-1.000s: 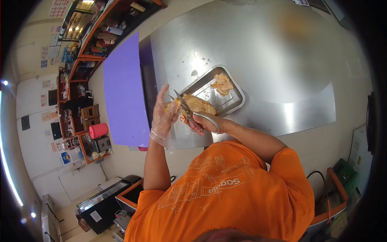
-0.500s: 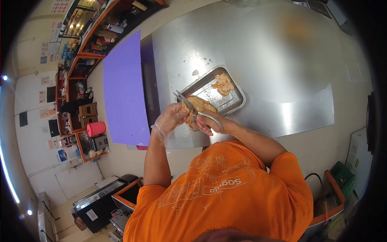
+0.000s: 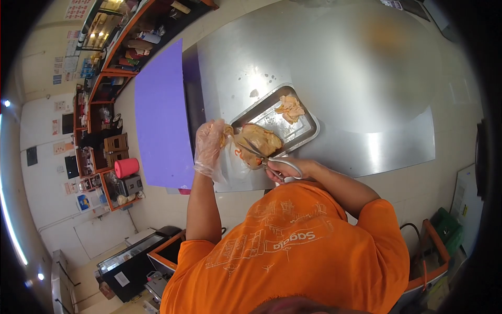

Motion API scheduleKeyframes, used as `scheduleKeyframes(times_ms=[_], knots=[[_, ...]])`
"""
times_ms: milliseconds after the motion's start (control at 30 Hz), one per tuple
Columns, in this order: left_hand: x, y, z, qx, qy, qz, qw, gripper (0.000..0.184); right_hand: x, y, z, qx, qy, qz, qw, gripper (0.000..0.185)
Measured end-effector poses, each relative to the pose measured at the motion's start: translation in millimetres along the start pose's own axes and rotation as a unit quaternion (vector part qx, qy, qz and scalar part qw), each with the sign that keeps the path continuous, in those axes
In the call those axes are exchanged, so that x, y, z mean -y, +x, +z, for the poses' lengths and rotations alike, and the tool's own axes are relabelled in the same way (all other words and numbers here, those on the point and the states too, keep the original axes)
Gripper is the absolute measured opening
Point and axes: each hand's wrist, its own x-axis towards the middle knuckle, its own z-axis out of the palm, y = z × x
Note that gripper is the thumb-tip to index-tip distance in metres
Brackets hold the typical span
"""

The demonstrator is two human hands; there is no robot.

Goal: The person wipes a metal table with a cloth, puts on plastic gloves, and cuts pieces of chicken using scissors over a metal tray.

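My left hand, in a clear plastic glove, is closed on a small yellowish piece of meat. Bare, my right hand grips the grey handles of the scissors, whose blades are parted over a large piece of raw meat. That large piece lies across the near left end of a metal tray, partly on clear plastic with red print. Pale scraps sit in the far right part of the tray.
The steel table has water drops beyond the tray. A purple board stretches along its left side. Orange-edged shelves and a pink container stand farther left, and a green bin is at the lower right.
My left hand has gone from beside the blades up and left with the small piece. The scissors have moved right and down, and more of the large piece shows.
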Motion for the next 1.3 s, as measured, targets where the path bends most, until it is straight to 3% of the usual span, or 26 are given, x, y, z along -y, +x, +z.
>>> scheduleKeyframes(times_ms=[33, 133, 233, 333, 433, 533, 633, 733, 833, 1033, 1133, 1300], knots=[[-5.1, 0.4, 1.1, -0.022, 0.083, -0.005, 0.996, 0.021, -1.3, 4.1, 4.5, -0.002, 0.027, 0.023, 0.999, 0.059], [-38.7, -20.3, 27.9, 0.000, 0.161, 0.070, 0.984, 0.022, 0.2, 22.6, 10.1, -0.006, 0.049, -0.032, 0.998, 0.059], [-54.7, -37.5, 33.0, -0.006, 0.307, 0.069, 0.949, 0.020, 8.9, 34.8, 4.2, 0.022, 0.066, -0.091, 0.993, 0.057], [-39.6, -37.0, 22.2, -0.064, 0.274, 0.134, 0.950, 0.025, 17.2, 35.2, 3.2, -0.004, 0.106, -0.138, 0.985, 0.057], [-33.2, -32.3, 14.9, -0.078, 0.191, 0.065, 0.976, 0.026, 20.7, 31.0, 5.8, 0.042, 0.077, -0.095, 0.992, 0.056], [-43.3, -38.7, 27.5, -0.047, 0.131, 0.023, 0.990, 0.026, 23.5, 33.1, 10.9, 0.013, 0.043, -0.090, 0.995, 0.056], [-36.7, -38.8, 31.5, -0.039, 0.129, 0.081, 0.988, 0.025, 26.7, 32.6, 11.2, -0.015, 0.033, -0.103, 0.994, 0.057], [-36.6, -35.6, 29.9, -0.084, 0.201, 0.062, 0.974, 0.026, 34.2, 27.6, 10.9, 0.001, -0.024, -0.115, 0.993, 0.056], [-36.3, -36.6, 31.8, -0.056, 0.103, 0.013, 0.993, 0.031, 44.1, 23.6, 16.1, -0.031, -0.068, -0.085, 0.994, 0.054], [-24.8, -31.9, 15.1, 0.107, -0.041, -0.069, 0.991, 0.044, 47.7, 19.4, 17.7, -0.024, -0.093, -0.082, 0.992, 0.051], [0.7, -19.3, 4.4, 0.183, -0.119, -0.078, 0.973, 0.035, 44.8, 18.8, 16.4, -0.017, -0.078, -0.093, 0.993, 0.052], [22.9, -7.7, -6.4, 0.214, -0.137, -0.088, 0.963, 0.028, 57.2, 6.7, 29.6, -0.077, -0.092, -0.068, 0.990, 0.058]])
